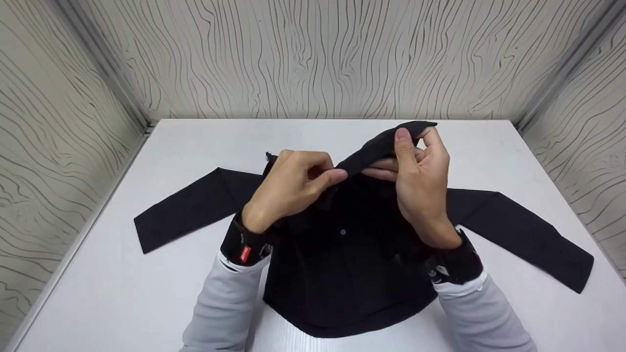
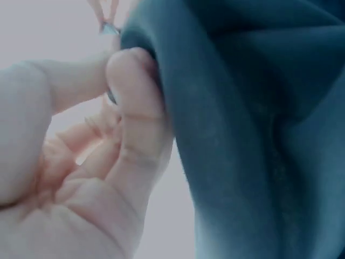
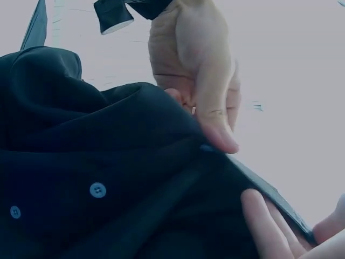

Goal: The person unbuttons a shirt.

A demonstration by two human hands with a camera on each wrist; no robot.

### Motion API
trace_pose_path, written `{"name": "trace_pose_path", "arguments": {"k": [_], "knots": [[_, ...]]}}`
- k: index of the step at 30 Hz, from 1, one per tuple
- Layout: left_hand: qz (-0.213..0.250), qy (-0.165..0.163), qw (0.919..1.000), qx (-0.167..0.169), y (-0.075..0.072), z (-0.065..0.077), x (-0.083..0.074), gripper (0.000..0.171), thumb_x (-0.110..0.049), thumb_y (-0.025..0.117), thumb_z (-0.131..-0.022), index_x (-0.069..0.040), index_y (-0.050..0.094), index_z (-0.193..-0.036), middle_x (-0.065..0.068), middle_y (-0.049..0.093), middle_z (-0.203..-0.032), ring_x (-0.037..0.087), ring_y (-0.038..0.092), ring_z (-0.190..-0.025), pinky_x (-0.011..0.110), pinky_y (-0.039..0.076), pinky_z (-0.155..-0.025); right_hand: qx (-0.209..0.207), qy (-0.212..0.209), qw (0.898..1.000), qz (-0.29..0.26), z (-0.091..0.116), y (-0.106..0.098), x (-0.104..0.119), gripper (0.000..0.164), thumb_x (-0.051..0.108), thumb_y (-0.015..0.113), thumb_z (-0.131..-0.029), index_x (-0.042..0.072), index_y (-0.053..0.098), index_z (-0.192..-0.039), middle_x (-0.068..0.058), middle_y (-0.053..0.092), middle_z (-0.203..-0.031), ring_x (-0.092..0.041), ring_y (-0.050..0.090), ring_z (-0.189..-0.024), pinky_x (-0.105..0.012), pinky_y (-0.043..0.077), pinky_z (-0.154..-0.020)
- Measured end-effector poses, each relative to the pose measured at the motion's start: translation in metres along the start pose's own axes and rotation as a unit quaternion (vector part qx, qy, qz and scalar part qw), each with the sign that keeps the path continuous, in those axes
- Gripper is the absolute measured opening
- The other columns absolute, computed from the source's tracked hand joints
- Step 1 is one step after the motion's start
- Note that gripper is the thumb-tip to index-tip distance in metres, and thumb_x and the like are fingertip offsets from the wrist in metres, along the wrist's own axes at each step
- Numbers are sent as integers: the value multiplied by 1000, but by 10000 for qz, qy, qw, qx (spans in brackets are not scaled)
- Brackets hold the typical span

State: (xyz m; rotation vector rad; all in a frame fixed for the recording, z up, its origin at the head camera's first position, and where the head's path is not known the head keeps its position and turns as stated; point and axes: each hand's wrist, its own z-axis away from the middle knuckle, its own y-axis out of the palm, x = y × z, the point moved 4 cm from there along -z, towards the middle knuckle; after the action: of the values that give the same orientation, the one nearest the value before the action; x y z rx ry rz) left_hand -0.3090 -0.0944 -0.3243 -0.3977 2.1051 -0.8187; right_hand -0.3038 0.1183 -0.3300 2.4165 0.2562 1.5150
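Observation:
A black button-up shirt [image 1: 352, 283] lies front up before me, its collar band [image 1: 374, 150] lifted off the table. My left hand [image 1: 296, 181] pinches the collar between thumb and fingers; the left wrist view shows the dark cloth [image 2: 210, 140] folded at those fingertips. Farther along the same strip, my right hand [image 1: 423, 178] grips the collar's raised end, thumb on top and fingers behind. Pale buttons [image 3: 97, 190] run down the shirt front in the right wrist view. Some of the upper shirt is hidden by the hands.
The shirt's sleeves spread out left [image 1: 190, 210] and right [image 1: 528, 234], each bent partway along. Beneath is a white table [image 1: 98, 298]. Wood-grain patterned panels [image 1: 318, 58] stand behind it and at both sides, with grey metal posts [image 1: 105, 63] at the corners.

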Motion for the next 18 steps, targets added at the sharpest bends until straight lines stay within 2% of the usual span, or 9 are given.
{"name": "trace_pose_path", "arguments": {"k": [4, 8, 11, 14, 18], "knots": [[9, 188, 9998, -111, -2, 1, -4, 33, -32, 80, -107, -13, 77, -80, -5, 66, -70, 5, 55, -64, 23, 42, -63, 183, 167, 9994, -239, 2, 2, 1, 18, 17, 47, -122, 1, 53, -115, -20, 84, -92, -34, 86, -77, -50, 70, -70], [97, 265, 9993, -233, -3, 1, -7, 28, -29, 81, -106, -13, 82, -83, -5, 70, -72, 5, 56, -65, 22, 44, -64, 496, 362, 9977, -295, 3, 4, 3, 18, 13, 52, -120, -2, 60, -113, -20, 85, -93, -33, 87, -81, -50, 71, -76], [127, 373, 9986, -344, -4, 1, -9, 24, -26, 83, -105, -12, 85, -86, -3, 73, -75, 6, 57, -67, 22, 45, -65, 787, 635, 9948, 121, 4, 6, 1, 15, 7, 61, -115, -5, 69, -111, -18, 85, -96, -30, 87, -85, -48, 72, -81], [128, 461, 9981, -386, -3, 2, -11, 20, -22, 82, -105, -10, 85, -89, 0, 76, -79, 9, 60, -69, 23, 46, -67, 1195, 939, 9849, 830, 6, 8, -3, 12, 2, 69, -110, -7, 75, -113, -14, 85, -101, -28, 86, -90, -45, 71, -86], [150, 442, 9984, -313, -3, 2, -12, 14, -16, 79, -106, -8, 86, -95, 1, 79, -86, 11, 63, -74, 23, 49, -71, 1464, 990, 9737, 1438, 7, 10, -7, 11, -1, 73, -107, -7, 77, -114, -12, 84, -104, -25, 85, -92, -41, 71, -87]]}}
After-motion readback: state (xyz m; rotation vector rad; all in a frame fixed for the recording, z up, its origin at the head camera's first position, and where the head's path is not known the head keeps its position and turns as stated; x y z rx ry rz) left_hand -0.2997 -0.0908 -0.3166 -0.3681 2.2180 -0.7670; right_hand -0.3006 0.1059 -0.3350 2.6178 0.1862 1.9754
